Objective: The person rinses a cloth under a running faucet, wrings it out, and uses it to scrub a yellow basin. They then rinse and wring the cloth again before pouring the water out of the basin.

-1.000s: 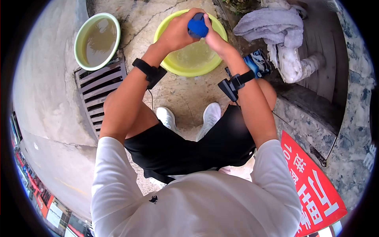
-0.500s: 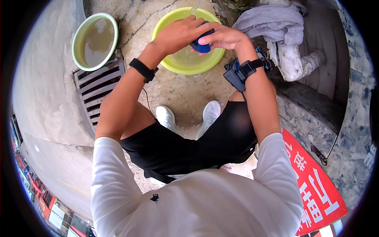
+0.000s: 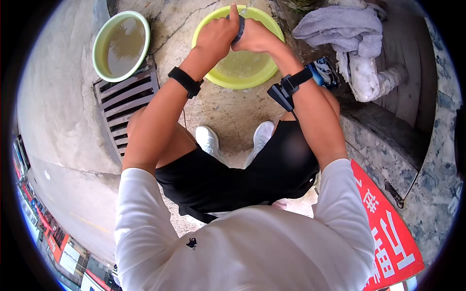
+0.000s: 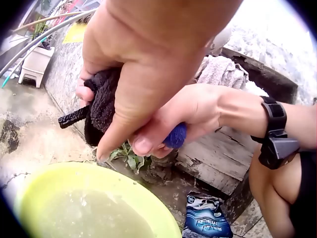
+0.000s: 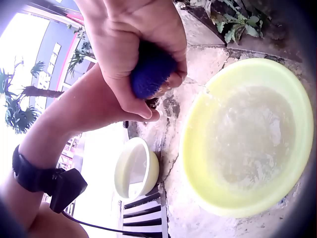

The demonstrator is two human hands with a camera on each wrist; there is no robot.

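Both hands hold one wet cloth (image 3: 239,28), dark blue and black, above a yellow-green basin (image 3: 272,72) of cloudy water. My left hand (image 3: 219,35) grips the cloth's black fuzzy end (image 4: 101,106) with curled fingers. My right hand (image 3: 253,39) grips the blue end (image 4: 176,136), which bulges from its fist in the right wrist view (image 5: 151,69). The two fists touch each other over the basin's far side. Most of the cloth is hidden inside them.
A pale green basin (image 3: 120,46) of murky water sits at the left beside a metal drain grate (image 3: 124,104). A grey towel (image 3: 340,29), a white wrung cloth (image 3: 361,72) and a blue packet (image 3: 323,72) lie on the step at the right. A red sign (image 3: 388,233) lies at lower right.
The hands dipped toward the basin's near side, then moved up to its far side. The fists closed tighter together, so less of the blue cloth shows.
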